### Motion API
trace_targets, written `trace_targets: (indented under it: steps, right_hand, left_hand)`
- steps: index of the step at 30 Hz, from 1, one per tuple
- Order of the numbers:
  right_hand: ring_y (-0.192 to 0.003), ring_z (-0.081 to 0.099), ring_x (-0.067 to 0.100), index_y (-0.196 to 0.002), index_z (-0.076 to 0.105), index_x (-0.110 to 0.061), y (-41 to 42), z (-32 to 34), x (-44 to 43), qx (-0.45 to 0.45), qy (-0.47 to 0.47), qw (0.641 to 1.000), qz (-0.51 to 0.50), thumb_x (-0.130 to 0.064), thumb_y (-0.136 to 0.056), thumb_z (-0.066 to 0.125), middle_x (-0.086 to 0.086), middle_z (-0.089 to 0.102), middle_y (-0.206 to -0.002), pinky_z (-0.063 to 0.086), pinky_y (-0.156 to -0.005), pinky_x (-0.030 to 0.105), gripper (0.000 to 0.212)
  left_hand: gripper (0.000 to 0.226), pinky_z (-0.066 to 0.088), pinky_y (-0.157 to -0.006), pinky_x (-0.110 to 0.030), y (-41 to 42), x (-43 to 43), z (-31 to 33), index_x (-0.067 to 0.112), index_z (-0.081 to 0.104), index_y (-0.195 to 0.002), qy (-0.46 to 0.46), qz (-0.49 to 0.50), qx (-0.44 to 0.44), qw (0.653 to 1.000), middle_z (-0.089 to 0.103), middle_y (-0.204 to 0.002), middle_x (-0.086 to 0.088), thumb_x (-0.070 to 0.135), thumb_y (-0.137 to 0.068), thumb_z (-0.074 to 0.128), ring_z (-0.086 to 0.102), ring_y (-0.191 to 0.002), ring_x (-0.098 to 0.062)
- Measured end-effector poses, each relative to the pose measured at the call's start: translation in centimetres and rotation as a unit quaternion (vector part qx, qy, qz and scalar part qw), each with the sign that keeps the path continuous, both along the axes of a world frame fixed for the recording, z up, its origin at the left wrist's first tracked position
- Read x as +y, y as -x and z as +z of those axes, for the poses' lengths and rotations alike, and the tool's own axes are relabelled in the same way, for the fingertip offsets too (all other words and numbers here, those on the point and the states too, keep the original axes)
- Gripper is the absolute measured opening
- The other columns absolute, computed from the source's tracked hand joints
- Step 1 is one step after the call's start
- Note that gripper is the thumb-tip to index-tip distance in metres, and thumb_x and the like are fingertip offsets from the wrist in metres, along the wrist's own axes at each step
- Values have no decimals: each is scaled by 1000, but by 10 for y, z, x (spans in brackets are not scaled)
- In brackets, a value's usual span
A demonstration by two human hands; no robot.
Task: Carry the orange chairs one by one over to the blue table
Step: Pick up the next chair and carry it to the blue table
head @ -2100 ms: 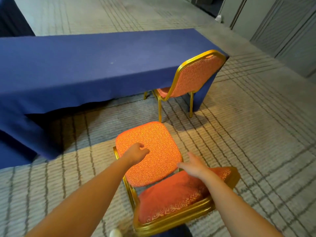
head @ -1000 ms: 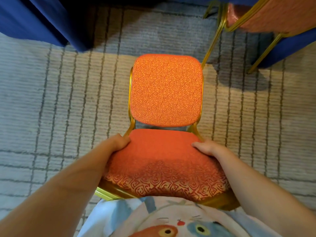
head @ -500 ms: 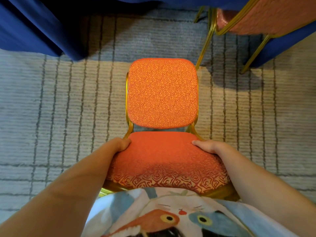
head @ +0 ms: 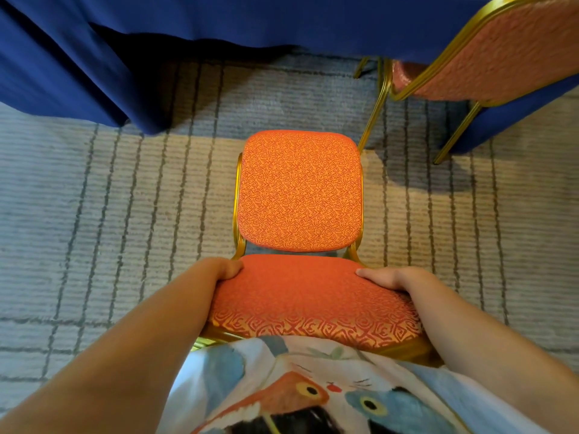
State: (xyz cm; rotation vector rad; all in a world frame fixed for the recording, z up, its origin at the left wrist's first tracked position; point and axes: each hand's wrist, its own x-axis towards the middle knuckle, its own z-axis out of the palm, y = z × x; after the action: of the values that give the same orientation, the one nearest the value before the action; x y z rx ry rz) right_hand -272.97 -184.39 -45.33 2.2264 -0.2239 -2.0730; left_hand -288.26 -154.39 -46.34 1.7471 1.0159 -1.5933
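Note:
An orange chair (head: 299, 189) with a gold frame stands right in front of me, its seat pointing toward the blue table (head: 219, 23). I look straight down on its padded backrest. My left hand (head: 224, 269) grips the backrest's left top corner and my right hand (head: 387, 277) grips its right top corner. A gap of carpet lies between the seat's front edge and the hanging blue tablecloth.
A second orange chair (head: 501, 54) stands at the table to the upper right, its gold legs close to my chair's front right corner. Grey and beige striped carpet (head: 109, 214) covers the floor on both sides. My printed shirt fills the bottom of the view.
My hands went from the seat and backrest to gripping both top corners of the backrest. Over the last second the table edge and second chair have come further into view.

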Motion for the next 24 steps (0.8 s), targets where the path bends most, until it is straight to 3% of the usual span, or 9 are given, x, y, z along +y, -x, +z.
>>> trace_targets:
  steps: [4, 8, 14, 20, 24]
  right_hand:
    - [-131, 48, 31, -153, 30, -19, -16, 10, 9, 7, 4, 1000, 7, -69, -95, 28, 11, 43, -149, 36, -99, 35, 76]
    - [-124, 53, 30, -151, 33, -21, -44, 19, 20, 1, 3, 1000, -4, -73, -92, 31, 11, 49, -143, 38, -91, 34, 79]
    - [-125, 53, 30, -152, 35, -22, -113, 10, 44, -38, -28, 999, 3, -73, -92, 32, 9, 49, -144, 38, -103, 36, 79]
    - [-114, 57, 26, -149, 40, -21, -221, -5, 83, -38, -55, 998, -8, -73, -92, 33, 8, 53, -141, 39, -102, 35, 77]
    - [-134, 45, 27, -151, 36, -22, -308, 1, 115, -55, -83, 995, 6, -64, -98, 27, 8, 42, -152, 32, -104, 32, 68]
  left_hand:
    - [61, 38, -96, -35, -19, 17, 18, 3, 36, -143, 9, -5, 20, 1000, 46, -142, -15, 47, -102, 26, 48, -126, -29]
    - [61, 36, -100, -36, -47, 31, 30, 4, 34, -145, -8, -25, 0, 1000, 43, -145, -14, 47, -102, 26, 45, -129, -28]
    - [60, 39, -99, -35, -117, 58, 30, 4, 40, -142, 0, -16, -26, 1000, 49, -139, -15, 47, -102, 24, 52, -123, -28]
    - [65, 33, -102, -34, -228, 100, 36, 8, 39, -144, -46, -55, -26, 997, 42, -147, -11, 54, -99, 27, 42, -132, -27]
    - [64, 33, -105, -38, -316, 131, 33, 7, 41, -142, -47, -37, -35, 998, 44, -146, -12, 54, -100, 27, 45, -130, -29]
